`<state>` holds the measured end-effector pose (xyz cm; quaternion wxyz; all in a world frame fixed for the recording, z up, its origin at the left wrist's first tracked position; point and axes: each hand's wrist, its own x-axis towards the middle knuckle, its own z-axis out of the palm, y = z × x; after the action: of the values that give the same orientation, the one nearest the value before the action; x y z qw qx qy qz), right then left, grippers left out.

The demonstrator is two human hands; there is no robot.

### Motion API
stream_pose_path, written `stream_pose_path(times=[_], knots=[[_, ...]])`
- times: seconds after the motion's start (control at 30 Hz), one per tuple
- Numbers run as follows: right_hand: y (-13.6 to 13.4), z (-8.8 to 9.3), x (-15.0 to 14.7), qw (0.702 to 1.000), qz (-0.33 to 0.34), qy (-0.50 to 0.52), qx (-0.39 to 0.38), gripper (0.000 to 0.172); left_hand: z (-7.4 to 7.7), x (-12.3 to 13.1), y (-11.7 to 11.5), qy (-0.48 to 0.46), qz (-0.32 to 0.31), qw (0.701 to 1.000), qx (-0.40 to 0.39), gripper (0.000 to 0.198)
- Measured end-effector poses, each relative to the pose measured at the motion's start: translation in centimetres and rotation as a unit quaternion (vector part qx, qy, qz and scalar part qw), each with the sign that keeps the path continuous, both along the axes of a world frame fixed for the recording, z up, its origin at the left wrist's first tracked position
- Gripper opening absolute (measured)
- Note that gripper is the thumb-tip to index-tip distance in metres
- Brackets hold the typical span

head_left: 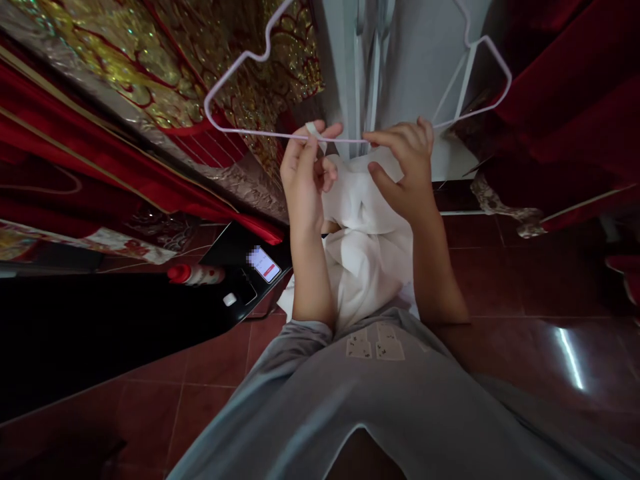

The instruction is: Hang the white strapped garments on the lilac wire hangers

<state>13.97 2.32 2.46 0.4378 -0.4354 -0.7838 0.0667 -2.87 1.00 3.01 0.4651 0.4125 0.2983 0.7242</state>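
Observation:
A pale lilac clothes hanger point(235, 73) is held up in front of me, its bottom bar running across at hand height. My left hand point(304, 170) is closed, pinching a white strap against that bar. My right hand point(407, 167) is also closed, its fingers gripping the bar and the top of a white garment point(367, 240). The white garment hangs down between my forearms toward my grey shirt.
Red and gold embroidered garments point(150, 80) hang at the left, dark red velvet ones point(565, 113) at the right. A black table point(100, 327) at lower left holds a phone point(264, 263), a red-capped bottle point(195, 274) and a small white object. The floor is dark red tile point(525, 280).

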Motion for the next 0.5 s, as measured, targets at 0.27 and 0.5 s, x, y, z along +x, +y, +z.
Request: stream_pose_path(times=[0.27, 0.5], knots=[[0.1, 0.6, 0.8, 0.969, 0.011, 0.245, -0.016, 0.032, -0.7, -0.2, 0.6, 0.005, 0.010, 1.000, 0.001, 0.027], [2.3, 2.0, 3.6, 0.897, 0.016, 0.415, -0.155, 0.031, -1.5, 0.1, 1.0, 0.003, 0.022, 1.000, 0.003, 0.020]])
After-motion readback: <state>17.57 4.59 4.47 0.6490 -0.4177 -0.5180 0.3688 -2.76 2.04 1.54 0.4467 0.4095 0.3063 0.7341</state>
